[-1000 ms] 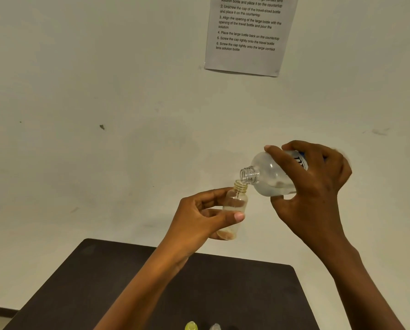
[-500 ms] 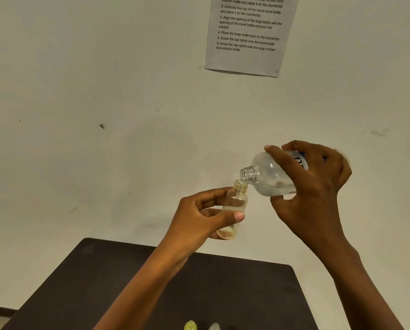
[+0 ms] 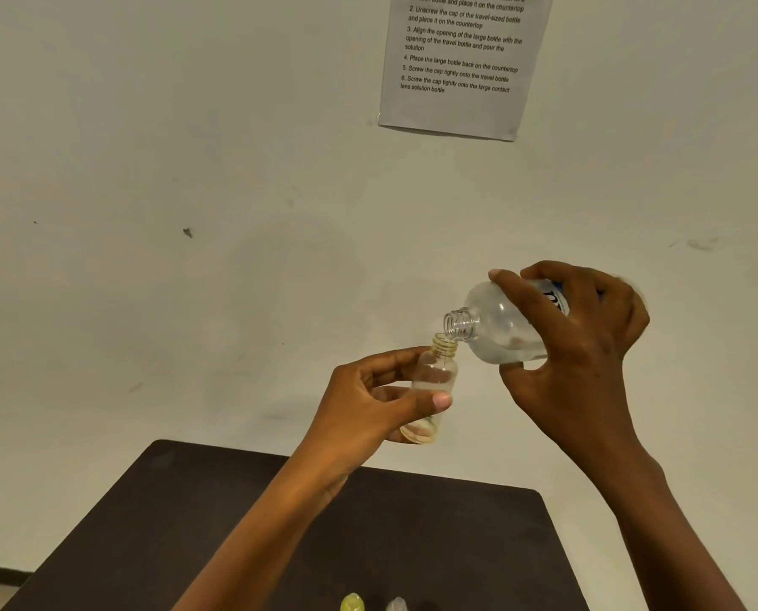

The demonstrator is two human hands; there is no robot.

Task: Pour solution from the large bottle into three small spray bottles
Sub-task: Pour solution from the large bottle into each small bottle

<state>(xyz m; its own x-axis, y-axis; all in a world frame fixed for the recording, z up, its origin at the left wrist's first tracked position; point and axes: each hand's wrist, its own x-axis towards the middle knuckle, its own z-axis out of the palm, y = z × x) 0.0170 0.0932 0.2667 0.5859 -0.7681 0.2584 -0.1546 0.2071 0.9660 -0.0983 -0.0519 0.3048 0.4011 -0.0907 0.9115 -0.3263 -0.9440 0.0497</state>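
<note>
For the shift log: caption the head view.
Right hand tilts the uncapped large bottle to the neck of the small bottle in the left hand, above a dark table.

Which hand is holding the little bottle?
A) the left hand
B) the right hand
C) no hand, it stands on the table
A: the left hand grips the little bottle in the air above the table, and the right hand tilts the big bottle over its neck.
</note>
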